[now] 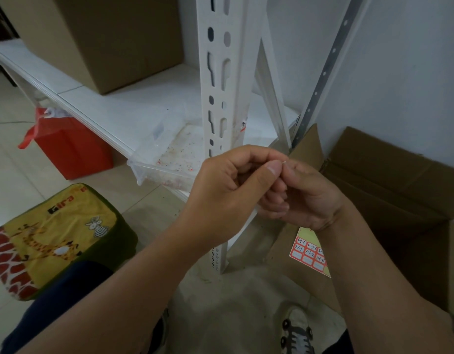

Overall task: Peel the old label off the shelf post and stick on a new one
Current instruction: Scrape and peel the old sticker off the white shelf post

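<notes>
Pale glossy floor tiles (13, 159) run under a white shelf board (113, 108) carrying a brown cardboard box (105, 34). A plain white wall (404, 72) stands on the right. A red box (70, 146) sits below the shelf, near a giraffe-print cushion (54, 238). Light is dim and even.

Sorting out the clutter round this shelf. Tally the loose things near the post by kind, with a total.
Cardboard boxes: 2, a closed cardboard box on the shelf, an open cardboard box on the floor
Clear plastic tray: 1
Red bag: 1
Giraffe-print cushion: 1
Label sheet: 1
Total: 6
</notes>
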